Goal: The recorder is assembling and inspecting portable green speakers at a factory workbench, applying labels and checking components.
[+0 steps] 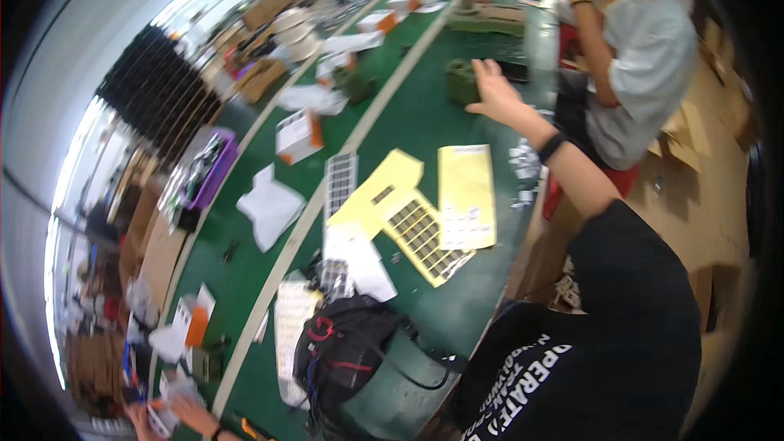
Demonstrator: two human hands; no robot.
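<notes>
My right arm, with a black wristband, stretches far out over the green table. At its end my right hand point(496, 96) has its fingers spread against the right side of a small boxy dark-green object point(461, 82). The fingertips meet or overlap the object's edge; blur hides how firm any contact is, and its kind does not show. My left hand is out of view. Nearer lie yellow sheets point(467, 188), one of them bearing a grid of dark labels point(418, 233). A black backpack point(347, 351) rests at the near edge.
At right a co-worker in a light shirt point(649, 57) raises a hand. Another person's hands point(189, 415) work at lower left. Orange-and-white boxes point(299, 137), white paper point(269, 206) and a purple bin point(216, 170) line the left. A green block point(487, 24) lies beyond my hand.
</notes>
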